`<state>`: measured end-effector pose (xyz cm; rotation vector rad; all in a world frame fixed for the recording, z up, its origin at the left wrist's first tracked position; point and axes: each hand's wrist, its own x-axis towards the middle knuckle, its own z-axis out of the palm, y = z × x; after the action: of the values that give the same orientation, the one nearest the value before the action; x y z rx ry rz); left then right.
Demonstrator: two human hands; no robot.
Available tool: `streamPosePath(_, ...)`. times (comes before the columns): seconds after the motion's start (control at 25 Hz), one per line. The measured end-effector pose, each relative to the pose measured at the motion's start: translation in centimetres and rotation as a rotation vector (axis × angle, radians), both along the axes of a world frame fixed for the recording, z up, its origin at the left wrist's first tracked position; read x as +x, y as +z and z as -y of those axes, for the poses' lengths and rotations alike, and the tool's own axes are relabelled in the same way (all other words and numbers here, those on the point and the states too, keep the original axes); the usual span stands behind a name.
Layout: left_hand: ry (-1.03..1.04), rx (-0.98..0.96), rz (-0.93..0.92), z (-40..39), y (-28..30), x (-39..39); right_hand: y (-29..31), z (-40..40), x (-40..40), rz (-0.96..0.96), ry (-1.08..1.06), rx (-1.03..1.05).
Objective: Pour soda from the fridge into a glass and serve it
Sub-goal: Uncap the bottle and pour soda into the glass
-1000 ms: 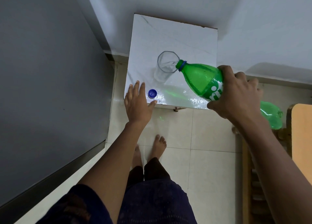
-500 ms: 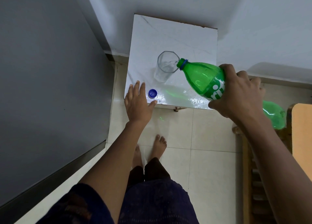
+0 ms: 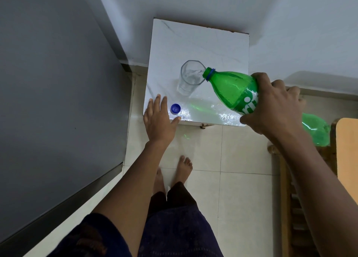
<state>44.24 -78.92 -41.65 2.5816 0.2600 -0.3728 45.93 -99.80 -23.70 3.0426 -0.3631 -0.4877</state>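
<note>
Two hands in view over a small white marble-topped table (image 3: 222, 43) set in the corner of a pale-walled room. Right hand (image 3: 275, 103) wrapped round the middle of a green plastic soda bottle (image 3: 230, 88), fingers over the top, thumb underneath, covering part of the white label lettering. Bottle tipped well past level, open mouth with blue neck ring just over the near-right rim of a clear drinking glass (image 3: 190, 80); base end sticking out behind the wrist, off the table's right side. Glass upright on the tabletop, a little clear liquid inside, level hard to judge. Green light cast through the bottle onto the glossy surface below it. Left hand (image 3: 157, 119) flat, fingers straight and together, resting at the table's front-left corner, holding nothing. Blue bottle cap (image 3: 175, 108) lying on the tabletop just beside that hand's index finger, apart from the glass. Grey fridge side (image 3: 54, 101) filling the left of the view. Bare feet (image 3: 183, 167) on cream floor tiles beneath. Wooden furniture (image 3: 346, 146) at the right edge, only partly seen.
</note>
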Motion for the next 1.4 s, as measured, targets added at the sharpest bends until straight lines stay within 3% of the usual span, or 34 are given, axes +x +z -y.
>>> streamPosePath(0.84,0.0,-0.001,-0.004,-0.1,0.2,0.0,-0.3,-0.2,0.1,0.015,0.005,-0.004)
streamPosePath(1.12,-0.006,0.004,-0.004,-0.1,0.3,0.0,-2.0,-0.1,0.1,0.101,-0.014,0.15)
streamPosePath(1.4,0.055,-0.08,0.049,0.3,0.5,0.4,-3.0,0.2,1.0,0.327,-0.069,0.502)
